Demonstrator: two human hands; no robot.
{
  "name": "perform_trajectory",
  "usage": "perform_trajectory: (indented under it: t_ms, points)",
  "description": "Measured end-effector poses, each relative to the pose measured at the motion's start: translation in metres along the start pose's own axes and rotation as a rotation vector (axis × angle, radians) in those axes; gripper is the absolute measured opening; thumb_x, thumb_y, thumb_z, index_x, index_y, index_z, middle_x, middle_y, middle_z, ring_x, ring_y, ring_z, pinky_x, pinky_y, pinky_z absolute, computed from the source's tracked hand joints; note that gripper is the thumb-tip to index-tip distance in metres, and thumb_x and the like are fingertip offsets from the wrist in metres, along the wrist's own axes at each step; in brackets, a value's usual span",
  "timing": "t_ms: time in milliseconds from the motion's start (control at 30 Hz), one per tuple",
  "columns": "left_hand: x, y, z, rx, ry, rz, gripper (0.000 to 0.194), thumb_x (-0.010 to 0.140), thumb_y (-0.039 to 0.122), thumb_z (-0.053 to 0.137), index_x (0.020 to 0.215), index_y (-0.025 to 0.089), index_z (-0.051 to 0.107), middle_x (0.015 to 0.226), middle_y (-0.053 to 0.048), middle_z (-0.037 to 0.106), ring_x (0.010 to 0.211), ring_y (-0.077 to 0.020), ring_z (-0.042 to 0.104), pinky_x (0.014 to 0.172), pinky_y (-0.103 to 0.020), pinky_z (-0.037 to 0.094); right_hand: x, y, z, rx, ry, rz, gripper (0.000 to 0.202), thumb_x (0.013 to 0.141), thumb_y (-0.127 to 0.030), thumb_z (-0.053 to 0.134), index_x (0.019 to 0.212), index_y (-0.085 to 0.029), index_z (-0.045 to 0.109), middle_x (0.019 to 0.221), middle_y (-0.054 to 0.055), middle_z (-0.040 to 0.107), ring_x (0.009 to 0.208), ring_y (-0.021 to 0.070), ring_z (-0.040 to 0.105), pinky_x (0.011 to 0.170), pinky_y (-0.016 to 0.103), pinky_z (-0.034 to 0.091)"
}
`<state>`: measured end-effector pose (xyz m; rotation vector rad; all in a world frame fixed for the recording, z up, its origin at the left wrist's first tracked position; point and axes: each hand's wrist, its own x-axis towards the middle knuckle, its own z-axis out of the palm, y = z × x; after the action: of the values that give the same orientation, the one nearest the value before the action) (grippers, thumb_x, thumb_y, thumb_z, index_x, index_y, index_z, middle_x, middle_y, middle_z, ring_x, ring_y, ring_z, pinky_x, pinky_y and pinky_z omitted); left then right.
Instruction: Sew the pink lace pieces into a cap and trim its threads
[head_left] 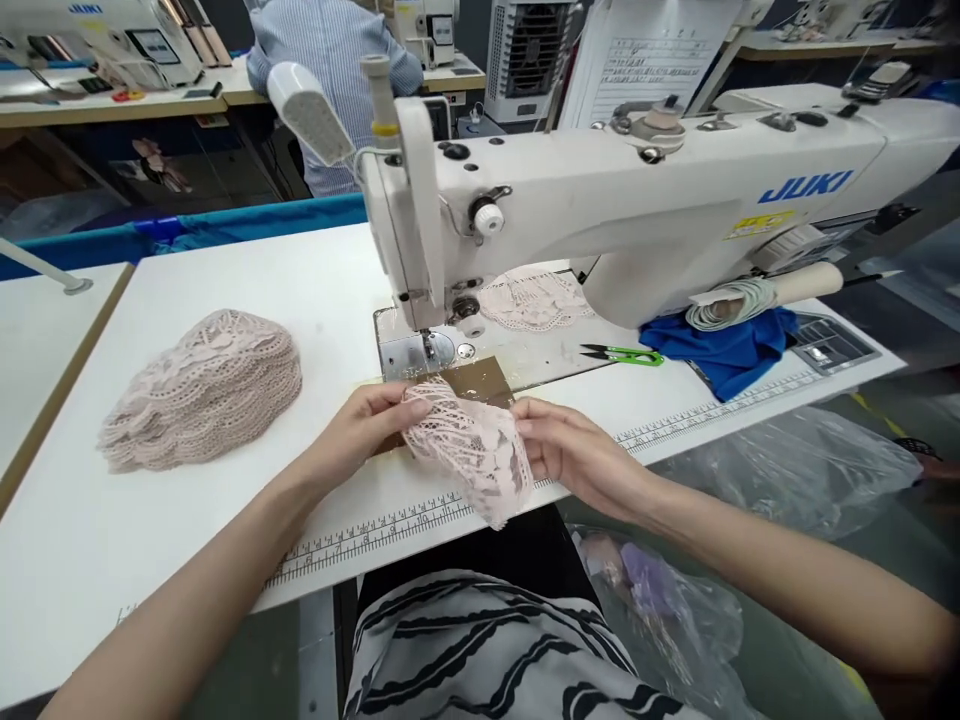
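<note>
A pale pink lace piece (480, 450) is stretched between my two hands in front of the sewing machine's needle area. My left hand (379, 420) pinches its left end, thumb on top. The right edge is gripped by the fingers of my right hand (559, 440). Below the lace's far side lies a brown plate (484, 380) on the machine bed. The presser foot (429, 345) of the white sewing machine (540, 210) stands just beyond the lace. Another lace piece (536, 300) rests on the bed behind the needle.
A stack of pink lace pieces (210, 390) sits on the table at the left. Green thread snips (622, 355), a blue cloth (724, 345) and a rolled tape (727, 305) lie at the right. Plastic bags (675, 610) are below. Another person (330, 80) is at the back.
</note>
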<state>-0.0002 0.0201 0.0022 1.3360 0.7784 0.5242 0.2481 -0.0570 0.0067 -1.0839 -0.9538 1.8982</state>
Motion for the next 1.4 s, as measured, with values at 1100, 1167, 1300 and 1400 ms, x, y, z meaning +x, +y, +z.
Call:
perform_trajectory:
  t_ms: [1100,1167,1300,1400]
  points:
    - [0.004,0.002,0.000,0.789,0.219,0.172,0.010,0.093,0.028,0.063,0.091,0.021,0.070,0.078,0.004,0.070,0.067,-0.0109,0.059,0.059,-0.023,0.041,0.090,-0.053,-0.008,-0.769,-0.400,-0.013,0.015,0.088,-0.032,0.071,0.087,-0.018,0.066,0.057,-0.005,0.063,0.045,0.0087,0.059,0.040,0.018,0.044]
    - [0.005,-0.001,0.000,0.873,0.288,0.192,0.014,0.091,0.034,0.067,0.088,0.020,0.067,0.072,0.005,0.066,0.061,-0.0103,0.055,0.055,-0.023,0.037,0.093,-0.048,-0.005,-0.792,-0.322,-0.071,0.011,0.087,-0.029,0.070,0.082,-0.019,0.066,0.057,-0.004,0.064,0.048,0.0101,0.061,0.040,0.018,0.044]
    - [0.008,-0.010,0.004,0.990,0.419,0.272,0.020,0.091,0.038,0.068,0.084,0.020,0.063,0.062,0.008,0.060,0.053,-0.0080,0.052,0.050,-0.022,0.033,0.090,-0.037,-0.005,-0.848,-0.206,-0.289,0.009,0.089,-0.028,0.066,0.084,-0.020,0.068,0.067,-0.001,0.070,0.057,0.0129,0.066,0.045,0.023,0.049]
    - [0.009,-0.017,0.005,1.114,0.458,0.366,0.010,0.094,0.029,0.063,0.090,0.020,0.064,0.065,0.006,0.067,0.054,-0.0085,0.058,0.050,-0.021,0.037,0.087,-0.030,-0.009,-0.926,-0.135,-0.470,0.007,0.090,-0.026,0.067,0.085,-0.021,0.069,0.071,0.000,0.071,0.061,0.0132,0.066,0.052,0.025,0.053]
